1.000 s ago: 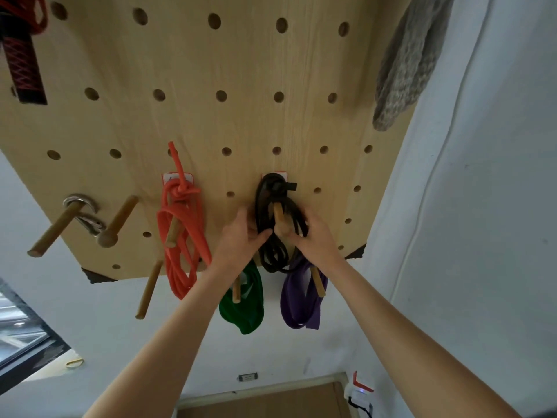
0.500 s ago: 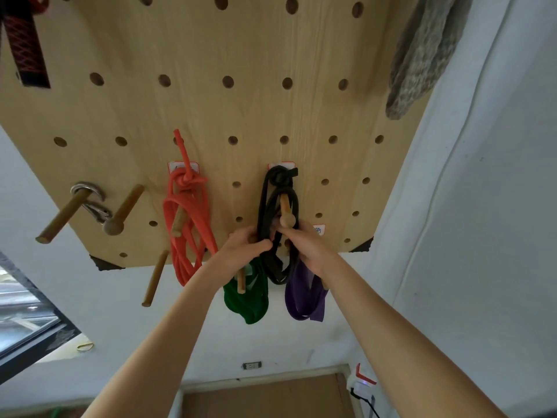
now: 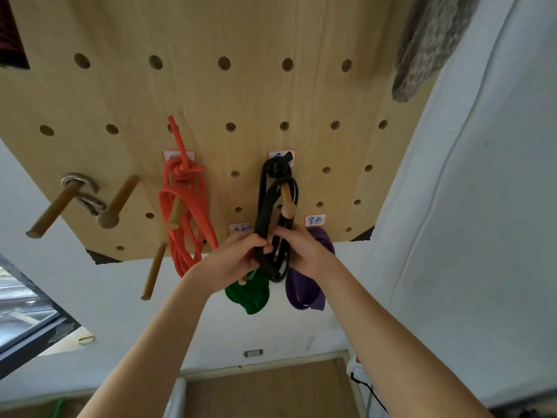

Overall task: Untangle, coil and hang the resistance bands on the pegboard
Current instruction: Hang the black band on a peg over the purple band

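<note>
wooden pegboard [image 3: 247, 95], orange [image 3: 184, 206], black bands [image 3: 271, 212] hanging

Person, seen from the head-worn camera: two arms and two hands only.

- Left hand [image 3: 233, 260]: bare; no glove, ring or other jewellery visible.
- Right hand [image 3: 304, 251]: bare; no glove, ring or other jewellery visible.
- Left forearm [image 3: 156, 342]: bare from wrist to the lower frame edge; no sleeve, cuff, watch or strap in view.
- Right forearm [image 3: 388, 333]: bare from wrist to the lower frame edge; no sleeve, cuff, watch or strap in view.
- Nails: too small to describe.
- Clothing: none enters the frame.
</note>
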Demonstrator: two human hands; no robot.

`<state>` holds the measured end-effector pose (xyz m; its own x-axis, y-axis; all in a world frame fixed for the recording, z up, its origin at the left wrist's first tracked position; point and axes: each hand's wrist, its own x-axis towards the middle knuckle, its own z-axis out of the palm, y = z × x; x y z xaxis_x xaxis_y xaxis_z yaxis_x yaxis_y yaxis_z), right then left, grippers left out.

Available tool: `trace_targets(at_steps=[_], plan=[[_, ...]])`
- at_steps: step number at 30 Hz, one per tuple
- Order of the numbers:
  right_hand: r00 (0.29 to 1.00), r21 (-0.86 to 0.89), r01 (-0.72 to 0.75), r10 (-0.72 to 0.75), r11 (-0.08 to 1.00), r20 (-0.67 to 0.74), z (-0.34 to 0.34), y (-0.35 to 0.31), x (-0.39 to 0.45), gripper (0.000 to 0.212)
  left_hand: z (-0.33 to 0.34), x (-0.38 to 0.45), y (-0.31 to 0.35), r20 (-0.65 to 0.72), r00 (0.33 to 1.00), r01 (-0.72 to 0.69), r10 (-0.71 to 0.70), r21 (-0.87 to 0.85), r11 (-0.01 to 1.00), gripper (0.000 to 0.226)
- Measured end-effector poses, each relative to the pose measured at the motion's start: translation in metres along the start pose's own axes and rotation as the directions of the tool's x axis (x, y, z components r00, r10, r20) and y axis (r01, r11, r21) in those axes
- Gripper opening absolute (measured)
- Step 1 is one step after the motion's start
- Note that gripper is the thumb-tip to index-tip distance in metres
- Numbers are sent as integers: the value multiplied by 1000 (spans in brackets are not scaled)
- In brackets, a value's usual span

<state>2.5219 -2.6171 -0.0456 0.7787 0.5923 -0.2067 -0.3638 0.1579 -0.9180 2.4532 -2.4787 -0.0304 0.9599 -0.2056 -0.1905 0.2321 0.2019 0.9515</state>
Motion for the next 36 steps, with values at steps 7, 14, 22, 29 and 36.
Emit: trace_targets(at_steps=[7,14,22,29,36], plan=[[955,-180,54,-103,982,-277,-7,1,-2,8,-6,-2,-8,-117,993,-13,12,-7,1000,6],[757,-883,125,-618,452,-209,-23,5,-1,17,4,40,-18,-493,780,78,386,688,722,21],[893,-905,-35,-393,425,-219,-29,-22,3,71,5,27,-3,-471,756,70,455,749,659,49],[866,-795,246,-493,555,-77,-30,-83,-33,57,19,24,44,-307,661,-120,685,858,500,66],[741,-860,396,-664,321,93,1,-93,-15,9,26,30,58,-196,598,-221,777,892,395,52]])
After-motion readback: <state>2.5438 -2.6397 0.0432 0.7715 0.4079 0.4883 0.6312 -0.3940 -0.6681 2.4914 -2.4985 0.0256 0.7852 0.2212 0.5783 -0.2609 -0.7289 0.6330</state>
